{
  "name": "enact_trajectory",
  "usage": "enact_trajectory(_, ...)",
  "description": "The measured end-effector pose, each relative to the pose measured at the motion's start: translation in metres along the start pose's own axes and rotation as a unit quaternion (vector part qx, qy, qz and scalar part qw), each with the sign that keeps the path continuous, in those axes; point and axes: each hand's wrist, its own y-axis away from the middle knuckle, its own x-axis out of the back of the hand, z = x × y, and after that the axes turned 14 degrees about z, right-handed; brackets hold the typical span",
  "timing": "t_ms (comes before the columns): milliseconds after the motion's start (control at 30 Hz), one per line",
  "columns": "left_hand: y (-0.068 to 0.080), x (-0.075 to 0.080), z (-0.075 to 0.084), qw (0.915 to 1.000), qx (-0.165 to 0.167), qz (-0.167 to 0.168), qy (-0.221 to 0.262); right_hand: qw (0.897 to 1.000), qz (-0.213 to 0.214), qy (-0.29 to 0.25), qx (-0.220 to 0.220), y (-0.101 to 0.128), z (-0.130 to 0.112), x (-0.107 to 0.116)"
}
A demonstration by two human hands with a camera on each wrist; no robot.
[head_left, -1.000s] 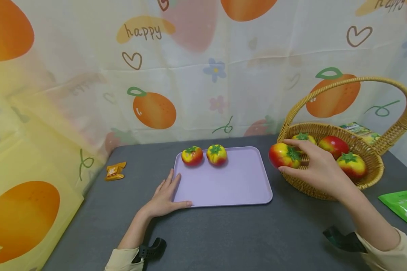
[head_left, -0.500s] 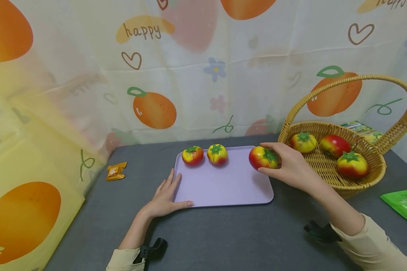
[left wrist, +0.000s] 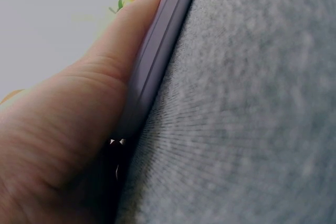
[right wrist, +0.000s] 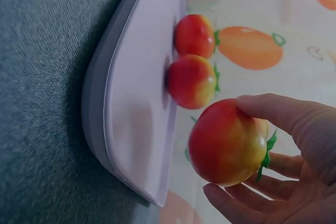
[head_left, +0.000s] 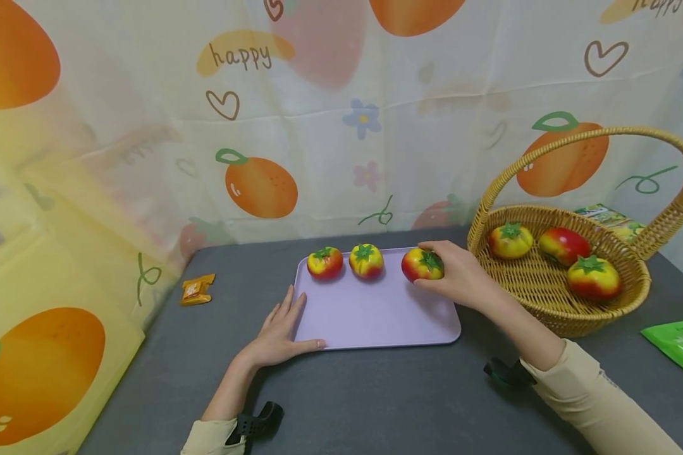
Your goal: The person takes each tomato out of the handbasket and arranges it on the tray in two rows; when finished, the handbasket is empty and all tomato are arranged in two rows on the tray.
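My right hand (head_left: 461,275) holds a red-and-yellow tomato (head_left: 418,264) with a green leafy top over the back right of the lilac tray (head_left: 375,316). In the right wrist view, thumb and fingers grip this tomato (right wrist: 226,142) from its leafy side, with a gap between it and the tray surface. Two similar tomatoes, one at the left (head_left: 324,263) and another beside it (head_left: 367,261), sit along the tray's back edge. My left hand (head_left: 276,335) rests on the tray's front left corner, fingers spread, its thumb (left wrist: 123,35) lying along the front rim.
A wicker basket (head_left: 563,322) with a tall handle stands at the right, holding three more fruits. Behind it lies a colourful packet (head_left: 611,218). A green bag (head_left: 680,344) is at the right edge, and a small orange wrapped snack (head_left: 196,290) lies far left.
My right hand has carried the tomato leftward from the basket to over the tray's back right part. The left hand stays at the tray corner.
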Motion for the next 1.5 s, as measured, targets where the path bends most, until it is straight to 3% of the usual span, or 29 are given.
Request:
enact_trajectory(500,0.0,-0.001,-0.001,0.9999,-0.01,0.004,-0.002,1.0,0.006,0.015,-0.022,-0.028,0.009,-0.032)
enact_trajectory(1500,0.001,-0.001,-0.001,1.0,-0.006,0.007,0.0,0.996,-0.032,0.055,-0.058,-0.036,0.015,-0.043)
